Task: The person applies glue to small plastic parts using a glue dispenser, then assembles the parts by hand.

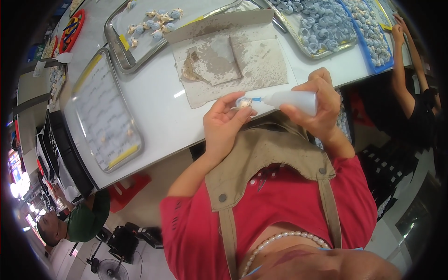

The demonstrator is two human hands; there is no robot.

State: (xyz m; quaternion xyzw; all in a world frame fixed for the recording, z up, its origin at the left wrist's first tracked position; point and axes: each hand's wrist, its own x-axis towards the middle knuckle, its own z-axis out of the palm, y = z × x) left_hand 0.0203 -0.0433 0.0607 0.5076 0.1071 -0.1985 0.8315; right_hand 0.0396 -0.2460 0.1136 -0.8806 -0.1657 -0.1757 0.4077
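Note:
Between the thumb and fingers of my left hand (pixel 224 122) is a small blue-and-cream figurine (pixel 244 102), held above the table's near edge. My right hand (pixel 323 105) grips a white squeeze bottle (pixel 298 101), tipped on its side. The bottle's thin blue nozzle (pixel 256 99) points left and reaches the figurine or stops just short of it; which one I cannot tell. Just beyond my hands lies a stained piece of cardboard (pixel 266 65) with a smaller, glue-spotted piece (pixel 217 60) on top.
A metal tray (pixel 125 65) at the back left carries several similar figurines (pixel 158 23). A second tray (pixel 135 126) stands left. Back right, another tray (pixel 322 55) is heaped with blue-grey curled pieces (pixel 322 25), beside a blue-rimmed tray (pixel 373 67). Another person's arm (pixel 400 65) reaches in at right.

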